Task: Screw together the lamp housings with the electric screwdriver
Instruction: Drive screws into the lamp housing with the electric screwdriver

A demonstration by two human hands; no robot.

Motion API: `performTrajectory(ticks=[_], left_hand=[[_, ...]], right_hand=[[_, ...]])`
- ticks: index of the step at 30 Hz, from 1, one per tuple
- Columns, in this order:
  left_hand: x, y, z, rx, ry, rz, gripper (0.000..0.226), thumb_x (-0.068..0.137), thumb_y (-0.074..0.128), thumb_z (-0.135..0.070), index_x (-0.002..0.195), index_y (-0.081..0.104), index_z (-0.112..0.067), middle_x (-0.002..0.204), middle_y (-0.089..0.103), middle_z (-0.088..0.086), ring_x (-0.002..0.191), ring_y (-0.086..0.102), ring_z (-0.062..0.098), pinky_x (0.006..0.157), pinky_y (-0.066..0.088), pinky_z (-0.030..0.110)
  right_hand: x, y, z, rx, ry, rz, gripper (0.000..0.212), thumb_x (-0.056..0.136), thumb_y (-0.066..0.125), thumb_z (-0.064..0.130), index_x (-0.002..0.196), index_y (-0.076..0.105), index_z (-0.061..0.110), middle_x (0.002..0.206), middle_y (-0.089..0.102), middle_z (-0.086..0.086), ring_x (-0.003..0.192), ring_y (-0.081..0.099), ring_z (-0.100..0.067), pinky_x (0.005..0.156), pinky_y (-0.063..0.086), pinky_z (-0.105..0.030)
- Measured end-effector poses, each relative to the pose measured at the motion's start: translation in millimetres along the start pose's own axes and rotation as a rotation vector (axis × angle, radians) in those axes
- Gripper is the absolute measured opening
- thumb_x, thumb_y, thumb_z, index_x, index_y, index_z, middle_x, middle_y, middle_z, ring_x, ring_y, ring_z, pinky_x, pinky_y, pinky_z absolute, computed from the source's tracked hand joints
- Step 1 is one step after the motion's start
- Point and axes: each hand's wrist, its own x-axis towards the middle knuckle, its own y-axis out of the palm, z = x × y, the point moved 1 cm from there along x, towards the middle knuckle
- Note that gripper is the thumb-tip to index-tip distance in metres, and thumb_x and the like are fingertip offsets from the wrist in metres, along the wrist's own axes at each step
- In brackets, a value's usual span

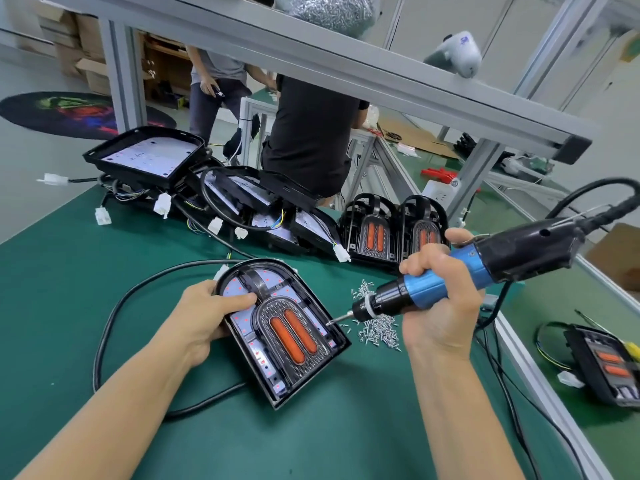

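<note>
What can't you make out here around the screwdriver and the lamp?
Head view only:
- Screw at the bit tip: too small to tell.
- Screwdriver trigger: hidden by the right hand.
- Lamp housing left edge: covered by the left hand.
- Black cable end: hidden behind the housing.

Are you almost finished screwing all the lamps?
Not nearly. Two lamps stand at the back, maybe done. Now the left hand holds one lamp housing while the right hand aims the screwdriver at its edge. A pile of open housings waits, and plenty of screws.
</note>
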Motion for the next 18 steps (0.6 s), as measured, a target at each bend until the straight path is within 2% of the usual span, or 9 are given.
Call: performTrajectory(ticks=[4,8,14,18], left_hand=[[-0.8,-0.9,-0.4,-0.003,0.007,0.001,0.019,0.078,0.068,0.005,0.090,0.062,-0.008,0.077,0.069,0.008,0.057,0.064,0.017,0.050,0.051,0.025],[-1.4,0.2,-1.6,-0.005,0.004,0.001,0.019,0.077,0.069,0.005,0.089,0.062,-0.008,0.076,0.070,0.008,0.054,0.065,0.015,0.049,0.052,0.025],[-3.0,1.5,-3.0,0.000,0.016,-0.003,0.020,0.077,0.069,0.004,0.092,0.061,-0.006,0.081,0.069,0.010,0.063,0.064,0.021,0.059,0.051,0.031],[-4.4,2.8,-4.4,0.006,0.021,-0.006,0.019,0.077,0.069,0.005,0.090,0.061,-0.008,0.079,0.069,0.009,0.057,0.065,0.016,0.049,0.053,0.026]], right_hand=[[-3.9,-7.4,2.3,-0.031,0.001,0.007,0.030,0.071,0.051,-0.003,0.094,0.052,0.017,0.054,0.050,0.005,0.050,0.049,-0.013,0.058,0.044,-0.024],[-5.5,-11.3,2.9,-0.042,-0.001,0.004,0.030,0.072,0.051,-0.004,0.093,0.053,0.017,0.055,0.050,0.004,0.050,0.049,-0.014,0.058,0.044,-0.026],[-6.8,-11.0,0.6,-0.051,0.013,0.025,0.030,0.073,0.052,-0.004,0.091,0.056,0.020,0.057,0.051,0.004,0.050,0.049,-0.014,0.056,0.045,-0.026],[-7.3,-10.0,-0.7,-0.070,0.010,0.022,0.030,0.072,0.051,-0.005,0.091,0.054,0.018,0.056,0.051,0.004,0.050,0.049,-0.014,0.055,0.044,-0.026]])
